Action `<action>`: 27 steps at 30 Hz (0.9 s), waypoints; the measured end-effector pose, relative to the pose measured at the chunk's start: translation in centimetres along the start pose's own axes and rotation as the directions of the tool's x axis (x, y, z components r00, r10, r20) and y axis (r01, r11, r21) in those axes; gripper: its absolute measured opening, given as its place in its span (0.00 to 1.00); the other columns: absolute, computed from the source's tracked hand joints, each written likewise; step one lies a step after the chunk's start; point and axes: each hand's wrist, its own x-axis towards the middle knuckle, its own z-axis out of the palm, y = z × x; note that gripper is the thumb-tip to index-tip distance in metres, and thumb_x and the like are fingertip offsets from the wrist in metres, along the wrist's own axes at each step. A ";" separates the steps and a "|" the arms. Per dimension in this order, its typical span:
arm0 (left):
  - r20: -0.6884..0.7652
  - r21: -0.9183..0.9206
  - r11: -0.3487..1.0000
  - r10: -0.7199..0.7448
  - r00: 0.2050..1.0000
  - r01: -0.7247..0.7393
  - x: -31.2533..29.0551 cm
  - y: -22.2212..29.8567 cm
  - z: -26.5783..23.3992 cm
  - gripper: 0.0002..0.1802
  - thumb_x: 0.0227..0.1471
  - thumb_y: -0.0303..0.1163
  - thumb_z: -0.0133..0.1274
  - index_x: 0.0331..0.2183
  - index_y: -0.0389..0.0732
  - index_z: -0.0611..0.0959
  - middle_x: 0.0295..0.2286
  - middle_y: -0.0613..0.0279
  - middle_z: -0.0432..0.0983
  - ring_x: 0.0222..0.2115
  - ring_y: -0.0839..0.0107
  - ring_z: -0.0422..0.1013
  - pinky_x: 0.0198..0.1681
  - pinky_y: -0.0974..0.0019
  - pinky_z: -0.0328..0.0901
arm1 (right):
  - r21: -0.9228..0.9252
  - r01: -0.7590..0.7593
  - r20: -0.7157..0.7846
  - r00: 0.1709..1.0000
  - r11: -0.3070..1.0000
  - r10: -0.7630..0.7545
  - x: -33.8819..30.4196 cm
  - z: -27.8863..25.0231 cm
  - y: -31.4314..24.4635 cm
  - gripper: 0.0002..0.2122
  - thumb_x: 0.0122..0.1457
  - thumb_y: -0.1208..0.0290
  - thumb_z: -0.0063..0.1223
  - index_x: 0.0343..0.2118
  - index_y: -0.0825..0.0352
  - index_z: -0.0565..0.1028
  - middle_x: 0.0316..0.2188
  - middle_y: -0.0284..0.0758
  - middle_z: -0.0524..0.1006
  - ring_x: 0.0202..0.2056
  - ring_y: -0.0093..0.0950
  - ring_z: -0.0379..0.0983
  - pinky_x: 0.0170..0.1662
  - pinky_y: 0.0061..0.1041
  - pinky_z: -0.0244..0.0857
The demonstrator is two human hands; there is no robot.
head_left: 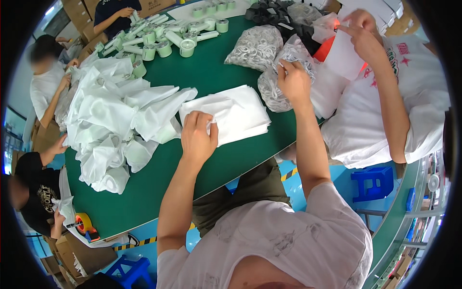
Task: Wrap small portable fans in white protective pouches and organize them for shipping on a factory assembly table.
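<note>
A stack of flat white pouches (240, 118) lies on the green table in front of me. My left hand (198, 137) is at its left edge, fingers curled and closed on the top white pouch, which is creased there. Farther right, my right hand (294, 84) is over a clear plastic bag of small coiled white cables (272, 91). Its fingertips are pinched together at the coils; what sits between them is too small to make out. A second clear bag of coils (254, 45) stands just behind.
Filled white pouches (110, 111) are heaped at the left. Pale green handheld fans (163, 48) cover the back of the green table (211, 62). A co-worker's arms (380, 62) work close at my right, near black pouches (269, 17). An orange tape dispenser (85, 225) rests at the near left corner.
</note>
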 end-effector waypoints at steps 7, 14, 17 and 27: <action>-0.040 -0.136 0.973 -0.194 0.980 0.187 0.8 -1.3 -0.4 0.09 0.55 0.29 0.60 0.35 0.34 0.81 0.27 0.53 0.78 0.25 0.60 0.74 0.29 0.61 0.67 | -0.121 0.030 0.491 0.870 0.992 0.034 2.8 3.0 2.1 0.09 0.54 0.66 0.63 0.33 0.66 0.83 0.34 0.46 0.81 0.39 0.45 0.78 0.43 0.46 0.72; 0.038 -0.271 0.858 -0.443 0.896 0.436 2.0 -0.9 -3.5 0.11 0.56 0.33 0.61 0.30 0.34 0.85 0.18 0.54 0.74 0.17 0.65 0.66 0.22 0.63 0.61 | 0.503 0.344 -0.277 0.933 0.793 -0.229 -5.2 -3.5 -10.7 0.07 0.55 0.80 0.63 0.36 0.72 0.77 0.29 0.41 0.80 0.27 0.36 0.76 0.32 0.27 0.69; 0.041 -0.248 0.875 -0.419 0.907 0.415 2.3 0.4 -3.6 0.10 0.56 0.31 0.61 0.31 0.33 0.85 0.18 0.53 0.75 0.16 0.64 0.66 0.21 0.63 0.60 | 0.740 0.410 -0.245 0.903 0.533 -0.353 -7.4 -6.6 -15.1 0.06 0.56 0.82 0.60 0.37 0.72 0.78 0.29 0.41 0.80 0.27 0.31 0.75 0.28 0.25 0.67; 0.028 -0.264 0.864 -0.437 0.899 0.429 1.3 1.6 -3.2 0.11 0.57 0.31 0.61 0.29 0.32 0.84 0.15 0.55 0.71 0.16 0.72 0.62 0.20 0.65 0.57 | 0.788 0.298 -0.052 0.904 0.539 -0.424 -9.9 -4.0 -15.5 0.07 0.60 0.81 0.57 0.41 0.73 0.76 0.33 0.44 0.82 0.27 0.36 0.79 0.27 0.28 0.71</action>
